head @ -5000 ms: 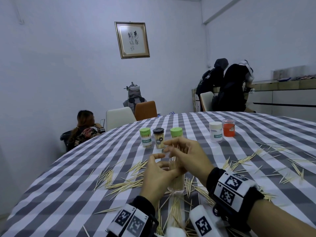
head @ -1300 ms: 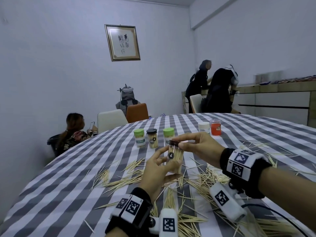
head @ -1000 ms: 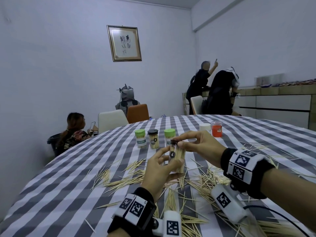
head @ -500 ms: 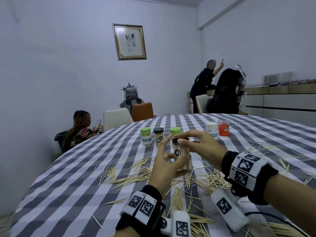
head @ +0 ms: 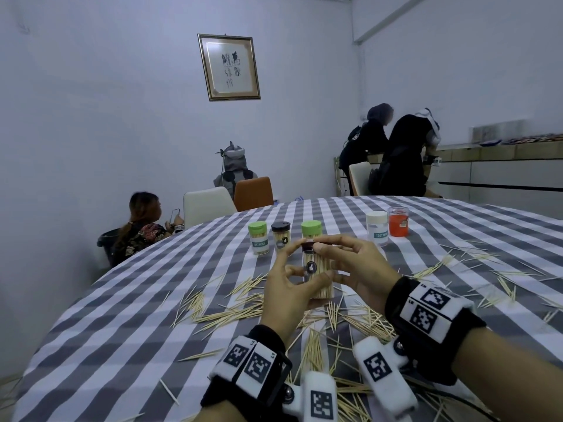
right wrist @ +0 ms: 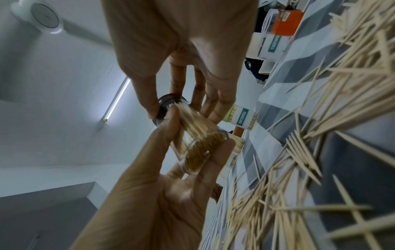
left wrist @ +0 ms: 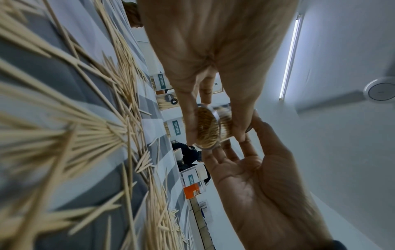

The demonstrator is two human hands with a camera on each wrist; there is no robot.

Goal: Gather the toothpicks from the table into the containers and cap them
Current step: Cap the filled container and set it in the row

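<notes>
A clear container (head: 316, 278) packed with toothpicks is held upright above the checked table (head: 122, 330). My left hand (head: 300, 269) grips its body from the left. My right hand (head: 313, 243) pinches the dark cap (head: 308, 245) sitting on its top. In the right wrist view, thumb and fingers hold that cap (right wrist: 169, 103) while the container (right wrist: 198, 142) lies in the left hand's fingers. The left wrist view shows the container's base (left wrist: 206, 129). Loose toothpicks (head: 231, 312) lie scattered over the cloth beneath and around both hands.
Capped containers stand farther back: green-capped (head: 258, 239), black-capped (head: 281, 236), green-capped (head: 311, 228), white-capped (head: 377, 228) and a red one (head: 398, 222). More toothpicks (head: 502, 278) lie at the right. Chairs (head: 207, 205) and several people are beyond the table.
Five seconds ago the container stood low by the cloth with no cap visible. Now it is raised with the dark cap on top. Over the last second both hands kept their hold.
</notes>
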